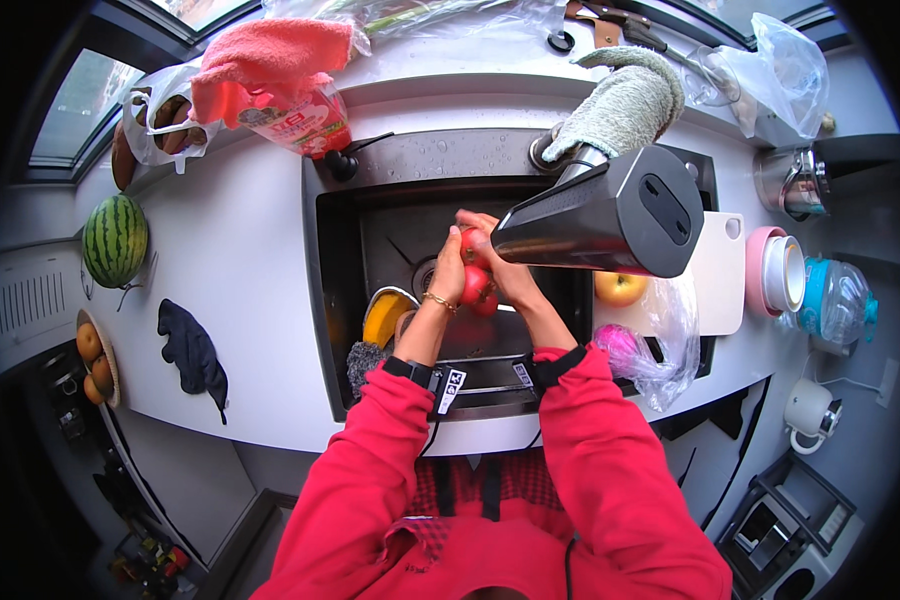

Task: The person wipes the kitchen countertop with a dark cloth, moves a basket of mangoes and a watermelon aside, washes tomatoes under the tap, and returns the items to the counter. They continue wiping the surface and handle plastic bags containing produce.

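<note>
Over the dark sink (390, 217), my left hand (448, 270) and my right hand (508, 274) cup a red tomato (474, 247) between them. Two more red fruits, apparently tomatoes, show just below it between my wrists; the nearer tomato (476, 285) lies against my left palm. Whether the lowest one is held or rests in the sink, I cannot tell. The black faucet head (600, 217) juts in from the right and hides part of my right hand. Behind my left wrist, a yellow sponge-like item (386, 319) and a grey scrubber (364, 364) sit in the sink.
Right of the sink are a cutting board (720, 285), a yellowish apple (619, 288), a clear plastic bag (671, 352) and stacked bowls (776, 270). On the left lie a watermelon (115, 240) and a dark cloth (191, 352). A towel (622, 105) wraps the faucet's neck.
</note>
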`<state>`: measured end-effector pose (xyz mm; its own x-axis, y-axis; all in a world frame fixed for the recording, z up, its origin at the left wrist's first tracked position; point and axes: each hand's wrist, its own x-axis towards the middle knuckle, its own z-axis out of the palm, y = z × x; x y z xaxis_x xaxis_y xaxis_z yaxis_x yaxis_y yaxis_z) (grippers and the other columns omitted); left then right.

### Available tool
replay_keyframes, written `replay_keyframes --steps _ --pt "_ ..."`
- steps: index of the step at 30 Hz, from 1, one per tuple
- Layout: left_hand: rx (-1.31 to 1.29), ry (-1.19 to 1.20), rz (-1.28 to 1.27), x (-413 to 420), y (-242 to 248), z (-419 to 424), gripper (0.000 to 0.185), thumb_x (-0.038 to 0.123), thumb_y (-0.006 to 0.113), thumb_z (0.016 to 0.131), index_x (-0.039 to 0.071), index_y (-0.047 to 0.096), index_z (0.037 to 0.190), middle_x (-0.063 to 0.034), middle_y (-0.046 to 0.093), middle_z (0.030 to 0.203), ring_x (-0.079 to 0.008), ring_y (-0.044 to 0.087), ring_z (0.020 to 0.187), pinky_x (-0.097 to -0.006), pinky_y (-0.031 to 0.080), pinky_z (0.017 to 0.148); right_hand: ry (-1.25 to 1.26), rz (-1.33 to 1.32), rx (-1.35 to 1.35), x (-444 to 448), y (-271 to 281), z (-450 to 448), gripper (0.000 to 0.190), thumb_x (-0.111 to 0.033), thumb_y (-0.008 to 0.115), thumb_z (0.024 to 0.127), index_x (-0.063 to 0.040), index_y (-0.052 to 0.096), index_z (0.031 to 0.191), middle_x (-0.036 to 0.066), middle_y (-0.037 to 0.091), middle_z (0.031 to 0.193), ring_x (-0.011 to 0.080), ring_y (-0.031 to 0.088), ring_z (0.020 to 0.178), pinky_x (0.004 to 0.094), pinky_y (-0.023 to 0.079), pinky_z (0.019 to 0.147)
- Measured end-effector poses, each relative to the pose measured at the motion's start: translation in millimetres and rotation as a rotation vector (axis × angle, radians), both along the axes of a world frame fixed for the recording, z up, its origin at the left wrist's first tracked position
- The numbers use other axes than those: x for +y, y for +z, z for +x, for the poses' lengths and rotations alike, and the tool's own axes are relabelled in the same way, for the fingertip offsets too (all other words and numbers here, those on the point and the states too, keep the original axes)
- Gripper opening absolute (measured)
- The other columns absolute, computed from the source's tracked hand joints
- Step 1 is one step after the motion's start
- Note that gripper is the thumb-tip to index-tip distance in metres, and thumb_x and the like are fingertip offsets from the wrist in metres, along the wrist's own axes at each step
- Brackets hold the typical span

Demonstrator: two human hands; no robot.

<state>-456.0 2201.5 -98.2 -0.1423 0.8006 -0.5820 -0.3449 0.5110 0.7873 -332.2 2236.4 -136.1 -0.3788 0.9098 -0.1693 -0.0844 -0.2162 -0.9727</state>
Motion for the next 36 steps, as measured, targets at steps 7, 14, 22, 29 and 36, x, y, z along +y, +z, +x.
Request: replay_keyframes --steps 7,14,22,29,36 --pt "0.185 -0.014 0.182 -3.8 11.1 7.3 0.068 0.060 0.029 0.111 0.005 0.065 0.129 -0.0182 0.068 0.124 -0.0232 0.067 0.114 -0.0353 0.052 0.101 -0.101 -0.044 -0.068 6.0 20.0 -3.0 0.035 -0.025 0.069 0.101 -0.005 0.067 0.130 0.005 0.067 0.124 0.0170 0.061 0.115 0.0342 0.049 0.102" --pt "-0.321 0.110 -0.218 10.7 -20.6 3.9 0.063 0.055 0.034 0.112 0.004 0.066 0.130 -0.0107 0.070 0.123 -0.0190 0.064 0.116 -0.0336 0.049 0.103 -0.039 0.004 -0.019 2.6 17.5 -0.1 0.035 -0.024 0.072 0.100 -0.009 0.066 0.132 0.004 0.066 0.120 0.0154 0.060 0.111 0.0338 0.048 0.101" --pt "-0.236 0.319 0.047 8.5 -45.1 16.7 0.045 0.048 0.054 0.108 0.007 0.063 0.126 -0.0074 0.068 0.111 -0.0162 0.063 0.098 -0.0333 0.053 0.090 -0.039 -0.073 -0.026 9.4 11.2 -11.6 0.041 -0.024 0.065 0.105 -0.006 0.059 0.141 0.007 0.063 0.129 0.0182 0.058 0.117 0.0362 0.045 0.107" --pt "-0.232 0.781 0.206 26.4 -37.8 14.9 0.041 0.040 0.065 0.104 0.007 0.053 0.126 -0.0088 0.060 0.111 -0.0195 0.063 0.095 -0.0333 0.058 0.083 -0.313 -0.154 0.090 -29.3 4.6 -25.5 0.038 -0.028 0.060 0.106 -0.007 0.058 0.137 0.011 0.061 0.137 0.0219 0.058 0.126 0.0347 0.047 0.107" --pt "-0.056 0.703 0.192 -4.0 8.6 -18.7 0.034 0.002 0.084 0.084 0.005 0.065 0.113 -0.0090 0.064 0.106 -0.0196 0.069 0.083 -0.0309 0.064 0.079 -0.247 -0.768 0.746 16.9 34.6 -31.2 0.048 -0.048 0.061 0.103 -0.008 0.059 0.131 0.012 0.066 0.117 0.0263 0.068 0.097 0.0381 0.062 0.079"
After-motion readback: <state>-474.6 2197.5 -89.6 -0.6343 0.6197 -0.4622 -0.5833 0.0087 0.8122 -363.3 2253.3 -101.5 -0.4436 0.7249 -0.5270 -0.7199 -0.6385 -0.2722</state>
